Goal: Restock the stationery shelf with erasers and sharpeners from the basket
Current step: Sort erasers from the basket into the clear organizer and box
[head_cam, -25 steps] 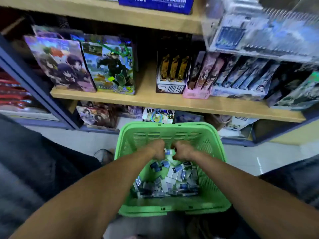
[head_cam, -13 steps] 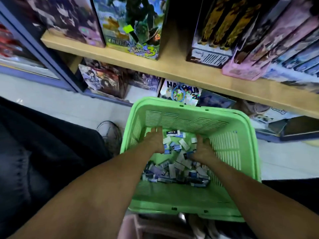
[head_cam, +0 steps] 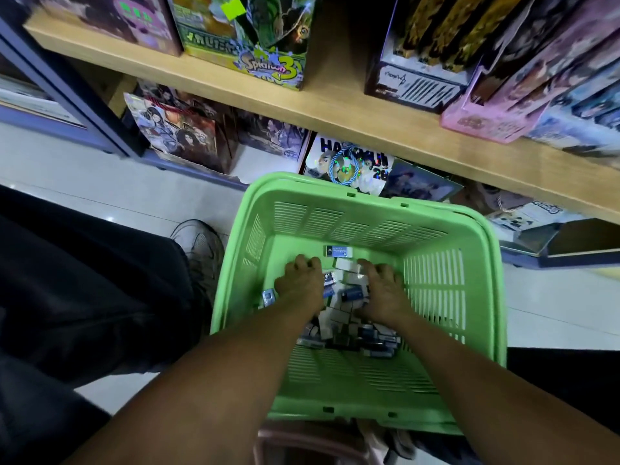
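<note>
A green plastic basket (head_cam: 449,297) sits low in front of me and holds a heap of small white and blue erasers (head_cam: 349,317). One eraser (head_cam: 339,251) lies alone near the basket's far wall. Both hands are down in the heap: my left hand (head_cam: 300,283) on its left side, my right hand (head_cam: 382,290) on its right side, fingers curled into the erasers and cupping them from either side. The fingertips are buried, so what each hand grips is hidden.
A wooden shelf (head_cam: 335,102) runs above the basket, carrying game boxes (head_cam: 255,38) and a pink display box (head_cam: 483,122). Below it stand comic covers (head_cam: 181,135). A grey shoe (head_cam: 198,250) and dark trouser legs lie to the left on the white floor.
My head has tilted down and closer to the basket. Both hands have dropped from above the heap into it and drawn together around the erasers.
</note>
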A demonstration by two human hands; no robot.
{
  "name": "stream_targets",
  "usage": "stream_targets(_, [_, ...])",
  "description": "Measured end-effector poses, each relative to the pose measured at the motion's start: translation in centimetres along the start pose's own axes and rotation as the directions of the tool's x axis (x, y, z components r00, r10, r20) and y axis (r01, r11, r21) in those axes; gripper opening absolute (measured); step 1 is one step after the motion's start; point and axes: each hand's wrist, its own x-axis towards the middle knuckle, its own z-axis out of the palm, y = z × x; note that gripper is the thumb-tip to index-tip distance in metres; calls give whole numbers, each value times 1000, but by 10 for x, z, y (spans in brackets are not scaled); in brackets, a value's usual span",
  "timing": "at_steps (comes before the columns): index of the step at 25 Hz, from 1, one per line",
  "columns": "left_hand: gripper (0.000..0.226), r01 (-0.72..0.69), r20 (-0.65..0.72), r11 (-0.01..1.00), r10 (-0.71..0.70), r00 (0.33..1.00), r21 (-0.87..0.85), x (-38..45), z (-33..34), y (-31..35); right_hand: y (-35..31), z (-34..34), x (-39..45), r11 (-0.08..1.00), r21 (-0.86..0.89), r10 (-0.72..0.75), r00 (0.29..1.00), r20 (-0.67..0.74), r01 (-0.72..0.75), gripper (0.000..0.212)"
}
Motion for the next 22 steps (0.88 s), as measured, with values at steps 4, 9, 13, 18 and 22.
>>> stream_targets(4, [99,83,48,992,-78,996,-100,1,4,-4,-3,12,-10,993,43,109,993,55,-111,109])
stream_targets(9, [90,8,57,993,-1,998,-115,7,3,-11,-18,16,-4,969,169,178,983,39,-182,107])
stream_targets(13, [59,-61,20,983,65,998,-172,12,0,-15,-16,12,0,928,325,186,982,15,-181,94])
stream_targets(18, [40,5,-59,932,-29,998,-361,10,4,-9,-10,11,-2,825,531,207,978,32,-192,88])
stream_targets(22, [29,148,11,794,-176,984,-590,10,-1,-15,-3,13,-7,644,738,229,971,64,-200,77])
